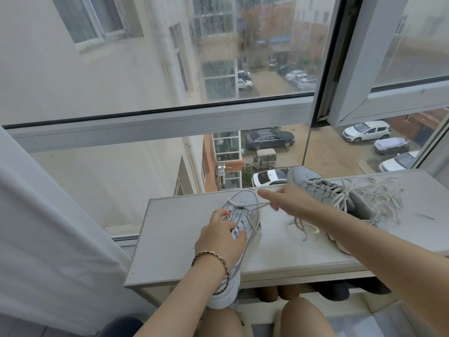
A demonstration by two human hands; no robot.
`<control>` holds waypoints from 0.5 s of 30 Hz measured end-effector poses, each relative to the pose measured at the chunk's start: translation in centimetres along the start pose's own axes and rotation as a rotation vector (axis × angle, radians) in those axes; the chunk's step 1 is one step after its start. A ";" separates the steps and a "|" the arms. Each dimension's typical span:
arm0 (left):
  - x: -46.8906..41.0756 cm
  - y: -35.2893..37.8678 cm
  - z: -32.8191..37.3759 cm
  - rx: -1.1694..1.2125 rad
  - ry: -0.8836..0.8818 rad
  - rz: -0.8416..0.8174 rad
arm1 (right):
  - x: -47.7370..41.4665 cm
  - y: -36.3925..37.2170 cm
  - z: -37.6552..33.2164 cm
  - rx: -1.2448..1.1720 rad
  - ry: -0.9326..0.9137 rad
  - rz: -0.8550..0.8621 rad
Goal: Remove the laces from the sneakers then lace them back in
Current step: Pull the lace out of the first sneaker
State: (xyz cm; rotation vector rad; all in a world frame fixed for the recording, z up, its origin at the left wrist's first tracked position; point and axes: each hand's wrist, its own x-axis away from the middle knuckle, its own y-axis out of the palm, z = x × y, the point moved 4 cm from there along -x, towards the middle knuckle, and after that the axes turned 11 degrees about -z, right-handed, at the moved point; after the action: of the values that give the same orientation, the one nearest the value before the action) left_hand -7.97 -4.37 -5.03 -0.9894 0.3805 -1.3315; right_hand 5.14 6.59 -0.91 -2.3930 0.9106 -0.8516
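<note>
While the left hand (220, 235) curls its fingers over the tongue of the near sneaker (243, 203) and holds it, the right hand (286, 199) at its 2 o'clock pinches the lace (252, 207) drawn taut from the eyelets, forefinger stretched out; blur hides the finer grip. The sneaker lies on the pale worktop (175, 239), heel overhanging toward the person's knees. At 3 o'clock from the right hand sits the second sneaker (313, 183), its loose laces (374, 198) spilling around it.

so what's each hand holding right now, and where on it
The left hand grips the pale grey sneaker over its tongue and eyelets; the right hand pinches that sneaker's off-white lace along a pulled-out stretch.
</note>
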 end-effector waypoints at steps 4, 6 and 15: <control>0.5 0.2 0.0 0.012 0.009 0.053 | 1.6 -1.6 -0.2 -0.050 -0.102 0.333; 0.6 0.1 -0.1 0.026 0.008 0.071 | 2.2 -1.7 -0.2 -0.080 -0.138 0.429; -0.2 -1.1 0.0 0.042 -0.045 0.131 | 6.3 -4.8 -2.8 -0.448 -0.443 0.785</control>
State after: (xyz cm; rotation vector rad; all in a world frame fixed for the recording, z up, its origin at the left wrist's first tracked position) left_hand -8.73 -4.13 -4.21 -0.9420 0.3750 -1.1924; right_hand 9.08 4.95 6.27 -2.0956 1.7770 0.1884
